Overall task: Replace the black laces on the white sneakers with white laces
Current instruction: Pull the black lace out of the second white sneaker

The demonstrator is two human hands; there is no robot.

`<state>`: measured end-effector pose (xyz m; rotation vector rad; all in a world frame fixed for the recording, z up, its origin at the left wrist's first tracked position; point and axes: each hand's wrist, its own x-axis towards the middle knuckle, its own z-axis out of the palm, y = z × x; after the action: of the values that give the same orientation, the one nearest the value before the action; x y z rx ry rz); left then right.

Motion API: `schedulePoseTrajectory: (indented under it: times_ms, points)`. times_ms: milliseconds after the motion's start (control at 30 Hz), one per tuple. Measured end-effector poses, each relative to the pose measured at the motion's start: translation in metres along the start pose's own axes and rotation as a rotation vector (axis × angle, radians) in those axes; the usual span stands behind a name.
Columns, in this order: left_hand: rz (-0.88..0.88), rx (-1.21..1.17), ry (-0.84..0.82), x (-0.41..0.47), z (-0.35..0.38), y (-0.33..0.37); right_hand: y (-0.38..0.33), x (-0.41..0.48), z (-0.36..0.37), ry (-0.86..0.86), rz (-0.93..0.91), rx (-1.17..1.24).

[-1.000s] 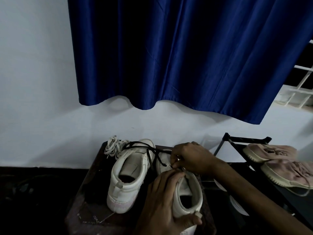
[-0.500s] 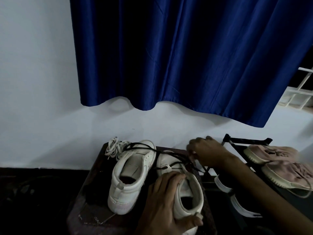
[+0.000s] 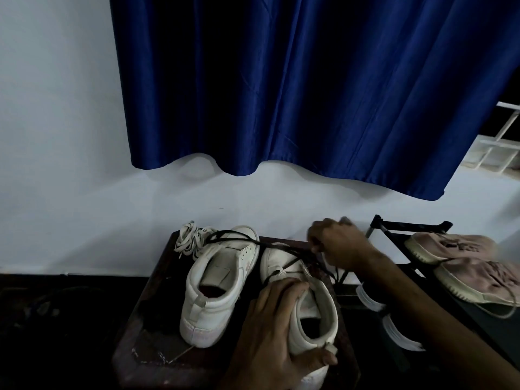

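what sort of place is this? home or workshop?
Probably a room in a home, not a workshop: a blue curtain hangs beside a barred window, a shoe rack holds pink sneakers, and the white sneakers sit on a small dark table against a plain wall.

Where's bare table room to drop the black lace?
Near-left corner of the dark wooden table, at the heel of the left white sneaker. Crowded: coiled white laces, black lace at far edge; left hand gripping the right white sneaker.

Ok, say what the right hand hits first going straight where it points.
Probably the white wall; the right hand, pinching the black lace, points up-left past the right sneaker. Depth is unclear.
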<state>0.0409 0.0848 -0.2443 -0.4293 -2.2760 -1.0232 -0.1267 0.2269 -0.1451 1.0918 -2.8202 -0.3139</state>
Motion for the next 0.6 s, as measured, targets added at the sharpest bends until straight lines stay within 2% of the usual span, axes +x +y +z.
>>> schedulePoseTrajectory:
  times_ms: [67,133,200,267,333,467,600]
  points:
    - [-0.003,0.004,-0.014,-0.001,0.001,0.0,0.011,-0.003,0.003,-0.039,0.105,-0.049]
    - [-0.008,0.01,-0.027,-0.001,0.003,0.0,0.006,-0.005,0.006,0.017,0.058,-0.064]
    - [-0.008,0.007,-0.035,0.0,0.002,-0.001,-0.006,-0.005,0.005,0.106,-0.08,0.2]
    - [-0.018,-0.006,-0.044,0.001,0.0,-0.002,-0.016,0.0,0.002,0.059,-0.225,0.48]
    - [-0.022,-0.007,-0.052,0.0,0.0,-0.002,-0.022,0.004,0.005,0.025,-0.269,0.548]
    - [-0.008,-0.017,-0.042,0.0,0.001,-0.001,-0.03,0.002,0.011,0.072,-0.242,0.512]
    - [0.006,-0.013,-0.029,0.002,0.0,0.0,-0.024,0.001,0.013,0.111,-0.205,0.212]
